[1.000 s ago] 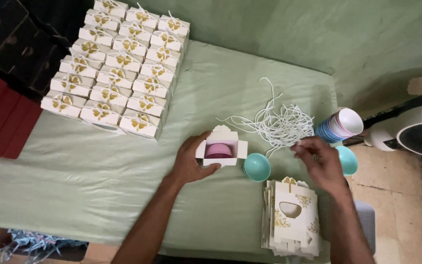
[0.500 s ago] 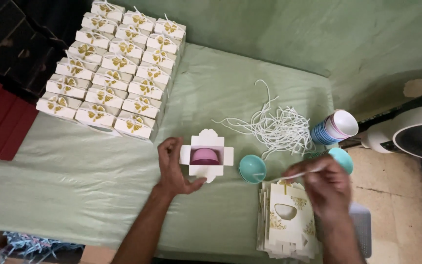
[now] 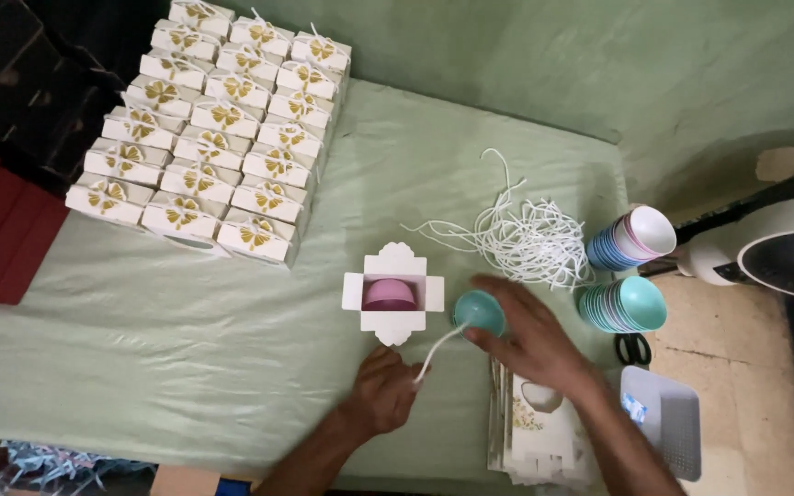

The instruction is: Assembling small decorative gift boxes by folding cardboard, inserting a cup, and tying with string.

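Looking down, I noted the left hand on the green-covered bench, its fingers pinched on one end of a white cord just below the open white box holding a pink bowl. The right hand lay over a teal bowl beside the box; I could not tell whether its fingers were clamped on it.
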